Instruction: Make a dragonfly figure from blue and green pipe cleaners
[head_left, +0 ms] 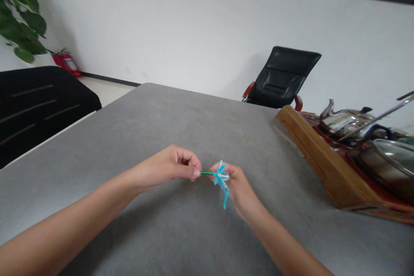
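Observation:
Above the grey tabletop [136,138], my hands meet in front of me. My left hand [170,167] pinches the end of a green stem [207,173] between thumb and fingers. That stem carries a small turquoise flower [221,179] with shiny, pearly petals, made of ribbon or beads. My right hand [239,189] holds the flower at its base, its fingers partly hidden behind the petals. One long petal hangs down past those fingers.
A wooden tray [323,159] at the right holds a steel kettle [344,123] and a glass-lidded pot [386,168]. Black office chairs [281,78] stand beyond the table, with a red fire extinguisher [67,63] and a leafy plant [22,19] at the far left.

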